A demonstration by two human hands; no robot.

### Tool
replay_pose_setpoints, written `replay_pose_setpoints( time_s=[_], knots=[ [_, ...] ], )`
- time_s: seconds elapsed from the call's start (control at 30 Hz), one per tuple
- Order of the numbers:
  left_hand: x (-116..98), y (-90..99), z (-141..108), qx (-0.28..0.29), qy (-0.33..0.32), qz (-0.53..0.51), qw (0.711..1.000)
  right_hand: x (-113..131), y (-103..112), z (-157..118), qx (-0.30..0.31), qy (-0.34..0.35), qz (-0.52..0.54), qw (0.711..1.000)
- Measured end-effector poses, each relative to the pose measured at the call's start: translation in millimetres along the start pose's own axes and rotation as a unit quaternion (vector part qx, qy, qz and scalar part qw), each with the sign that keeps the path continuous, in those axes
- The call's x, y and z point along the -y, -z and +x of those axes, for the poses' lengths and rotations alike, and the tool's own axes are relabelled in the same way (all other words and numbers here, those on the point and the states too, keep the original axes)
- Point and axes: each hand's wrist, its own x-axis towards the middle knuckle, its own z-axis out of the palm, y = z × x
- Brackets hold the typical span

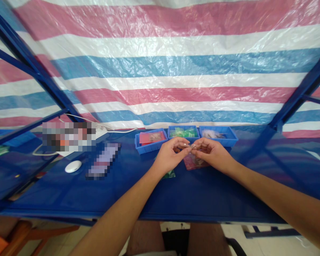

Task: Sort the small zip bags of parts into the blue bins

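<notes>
My left hand (172,153) and my right hand (209,150) meet over the blue table, fingertips close together. Between them they pinch a small clear plastic bag (190,145); its contents are too small to make out. Below my right hand lies a red plastic packet (192,163), partly covered by the fingers. A green packet (170,174) rests on the table under my left wrist, mostly hidden. Just beyond the hands stand three blue bins: the left bin (149,148) has red packets, the middle bin (183,127) green ones, and the right bin (231,139) clear ones.
A white oval mouse-like object (73,166) and a blurred-out phone-shaped thing (104,160) lie to the left. Behind them are a laptop-like pixelated item and white cables (122,131). Blue metal posts (296,89) frame the table (197,199), with a striped plastic sheet (176,67) behind.
</notes>
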Motion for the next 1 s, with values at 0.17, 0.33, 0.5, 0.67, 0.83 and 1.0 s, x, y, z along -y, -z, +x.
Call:
replay_pose_setpoints(
  time_s=[0.17,0.33,0.5,0.67,0.83,1.0],
  knots=[
    [-2,1.5,1,-0.035,-0.045,0.051,0.997,3,1,1,-0.023,-0.02,0.006,1.0],
    [0,2.6,1,-0.053,-0.08,0.1,0.99,1,3,3,-0.059,-0.046,0.014,0.997],
    [-4,0.5,-2,0.011,-0.061,0.079,0.995,-1,4,3,-0.067,-0.029,0.005,0.997],
    [-10,0.0,-4,0.036,-0.048,0.076,0.995,1,2,0,-0.033,0.019,-0.034,0.999],
    [-8,2.0,-3,0.003,-0.05,0.106,0.993,8,2,-3,0.002,0.011,-0.059,0.998],
    [-3,4.2,-1,-0.016,-0.051,0.106,0.993,7,3,-1,-0.035,0.008,-0.069,0.997]
  ],
)
